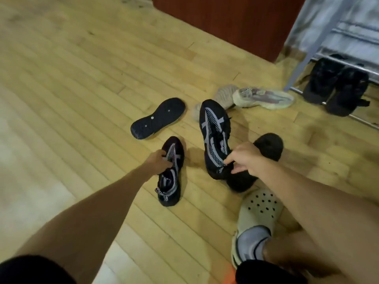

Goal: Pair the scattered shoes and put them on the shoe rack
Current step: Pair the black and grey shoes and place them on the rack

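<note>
Two matching black sneakers with grey stripes are on the wooden floor. My left hand (159,159) grips the left black sneaker (170,175) at its laces. My right hand (244,158) grips the collar of the right black sneaker (215,132), which is tilted with its toe pointing away. A dark flip-flop (158,117) lies sole-up further out. Two beige knit sneakers (264,97) lie beside the metal shoe rack (303,58) at the upper right. A black pair of shoes (336,87) sits on the rack's bottom bars.
My right foot wears a beige perforated clog (258,216) with a grey sock, close under my right arm. Another dark shoe (268,146) lies behind my right hand. A reddish-brown cabinet (225,19) stands at the back, left of the rack.
</note>
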